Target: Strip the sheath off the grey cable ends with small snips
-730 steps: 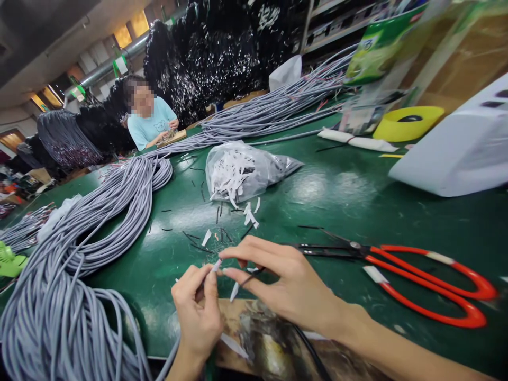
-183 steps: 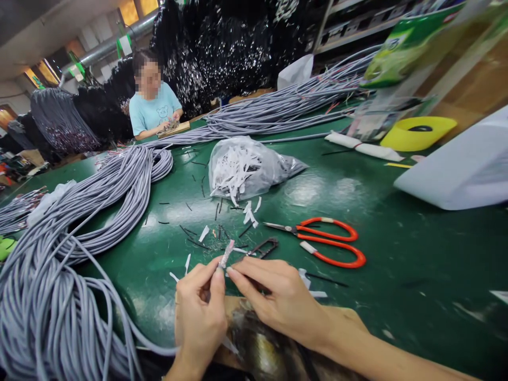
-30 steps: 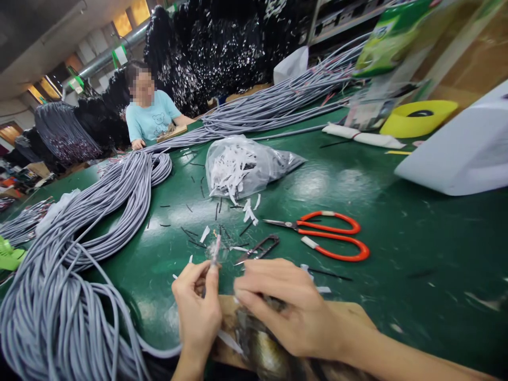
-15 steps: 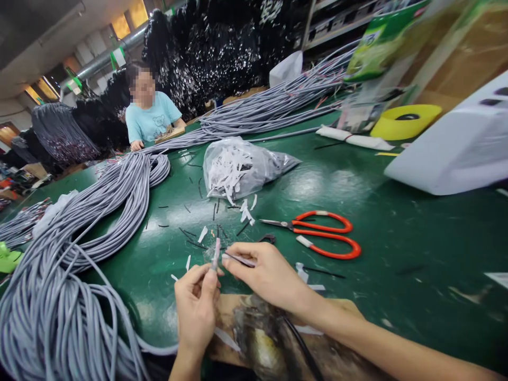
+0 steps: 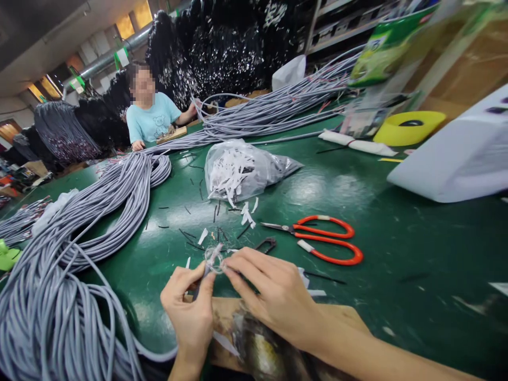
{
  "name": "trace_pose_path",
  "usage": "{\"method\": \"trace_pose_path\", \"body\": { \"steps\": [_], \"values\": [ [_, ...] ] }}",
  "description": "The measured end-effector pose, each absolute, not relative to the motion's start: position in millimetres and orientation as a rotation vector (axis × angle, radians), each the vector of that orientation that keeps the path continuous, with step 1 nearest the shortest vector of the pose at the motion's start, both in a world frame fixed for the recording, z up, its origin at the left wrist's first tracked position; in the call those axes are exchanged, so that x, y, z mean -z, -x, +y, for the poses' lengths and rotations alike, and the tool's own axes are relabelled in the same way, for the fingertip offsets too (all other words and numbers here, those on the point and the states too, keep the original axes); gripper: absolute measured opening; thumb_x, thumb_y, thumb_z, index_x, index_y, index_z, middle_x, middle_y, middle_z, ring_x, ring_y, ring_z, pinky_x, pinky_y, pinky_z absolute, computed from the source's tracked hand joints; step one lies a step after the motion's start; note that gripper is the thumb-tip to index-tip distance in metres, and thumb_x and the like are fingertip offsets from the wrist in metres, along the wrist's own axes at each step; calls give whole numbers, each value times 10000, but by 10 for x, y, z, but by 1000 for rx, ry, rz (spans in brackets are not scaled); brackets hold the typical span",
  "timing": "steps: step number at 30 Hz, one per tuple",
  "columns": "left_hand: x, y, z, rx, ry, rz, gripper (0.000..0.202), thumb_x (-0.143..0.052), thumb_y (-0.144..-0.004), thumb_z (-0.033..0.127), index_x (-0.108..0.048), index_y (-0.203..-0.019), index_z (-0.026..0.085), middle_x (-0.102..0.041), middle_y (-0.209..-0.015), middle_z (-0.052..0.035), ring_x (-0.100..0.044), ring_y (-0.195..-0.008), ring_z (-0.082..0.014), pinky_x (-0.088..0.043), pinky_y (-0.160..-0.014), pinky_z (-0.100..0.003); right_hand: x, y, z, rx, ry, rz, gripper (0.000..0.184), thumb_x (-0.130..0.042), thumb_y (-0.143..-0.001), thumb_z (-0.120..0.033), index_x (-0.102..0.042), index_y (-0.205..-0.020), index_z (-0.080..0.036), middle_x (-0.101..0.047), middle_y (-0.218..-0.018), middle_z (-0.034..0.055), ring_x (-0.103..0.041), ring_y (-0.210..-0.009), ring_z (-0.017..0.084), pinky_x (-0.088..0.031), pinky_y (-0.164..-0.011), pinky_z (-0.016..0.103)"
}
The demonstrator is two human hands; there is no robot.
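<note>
My left hand (image 5: 189, 312) pinches the end of a grey cable, its stripped tip (image 5: 214, 257) sticking up between thumb and forefinger. My right hand (image 5: 273, 293) is closed on something thin at that tip, where a small clear loop shows; I cannot make out what the fingers hold. Both hands hover over a worn brown board (image 5: 254, 344) at the near edge of the green table (image 5: 397, 222). Small dark snips (image 5: 265, 244) lie just beyond my right fingers. Red-handled scissors (image 5: 325, 241) rest on the table to the right.
A big bundle of grey cables (image 5: 71, 254) fills the left side and runs to the far end. A clear bag of white paper strips (image 5: 242, 169) lies mid-table, with scraps around it. A white machine (image 5: 456, 153) and a yellow tape roll (image 5: 408, 126) sit right. Another person (image 5: 153, 114) works opposite.
My right hand has moved onto the cable tip and a small clear loop now shows there. The person opposite has reached an arm out and lifted a grey cable.
</note>
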State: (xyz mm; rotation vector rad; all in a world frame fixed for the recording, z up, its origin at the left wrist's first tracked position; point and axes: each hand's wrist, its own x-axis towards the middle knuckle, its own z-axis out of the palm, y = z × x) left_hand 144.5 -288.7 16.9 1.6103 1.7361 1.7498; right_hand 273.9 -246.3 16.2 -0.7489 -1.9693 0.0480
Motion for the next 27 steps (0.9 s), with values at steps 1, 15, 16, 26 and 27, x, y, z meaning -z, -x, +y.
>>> {"method": "trace_pose_path", "body": {
  "steps": [1, 15, 16, 26, 27],
  "values": [
    [-172, -1451, -2890, -1752, -1657, 1746, 111, -675, -696, 133, -740, -777, 171, -599, -566, 2, -488, -495, -96, -411, -446, -189, -159, -2740, -2462, -46, 739, -1976, 259, -376, -924, -156, -578, -762, -146, -615, -677, 43, -577, -612, 148, -401, -569, 255],
    [-178, -1481, -2910, -1781, -1957, 1808, 151, -627, -725, 40, -691, -810, 147, -618, -613, 11, -534, -526, -84, -453, -497, -174, -250, -2762, -2536, 112, 781, -1964, 409, -268, -970, -174, -600, -733, -143, -666, -625, 17, -617, -572, 113, -389, -561, 249],
    [-179, -1484, -2911, -1777, -1972, 1806, 152, -621, -728, 38, -688, -810, 147, -617, -611, 11, -534, -522, -84, -453, -494, -175, -256, -2764, -2535, 128, 781, -1972, 422, -257, -971, -169, -600, -728, -145, -665, -622, 17, -617, -572, 112, -391, -560, 246],
    [-186, -1551, -2927, -1483, -2266, 1890, 192, -517, -814, 53, -690, -866, 117, -626, -590, -26, -555, -501, -102, -455, -499, -194, -253, -2842, -2499, 281, 717, -2084, 347, -330, -922, -95, -637, -770, -154, -626, -567, 33, -558, -507, 128, -363, -461, 267],
    [-178, -1550, -2935, -1446, -2283, 1888, 200, -508, -820, 56, -692, -872, 115, -617, -578, -26, -547, -493, -103, -449, -492, -196, -246, -2880, -2480, 209, 733, -2057, 303, -369, -912, -107, -640, -788, -161, -633, -584, 37, -563, -523, 135, -366, -467, 267]
  ]
}}
